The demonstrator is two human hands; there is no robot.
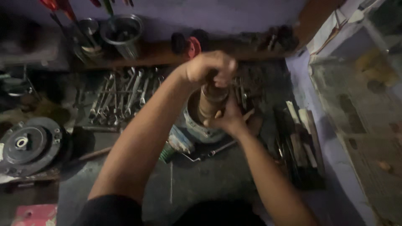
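In the middle of the frame the right hand [228, 119] wraps its fingers round the bottom of a brown tube [212, 100] to keep it straight up; the left hand [211, 67] is closed tight on its top; farther back, at upper left, spanners [121, 94] lie in a row.

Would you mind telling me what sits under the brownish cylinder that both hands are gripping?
The brownish cylinder stands in a round grey metal housing on the workbench. The left hand caps its top, and the right hand wraps its lower side, hiding where cylinder meets housing.
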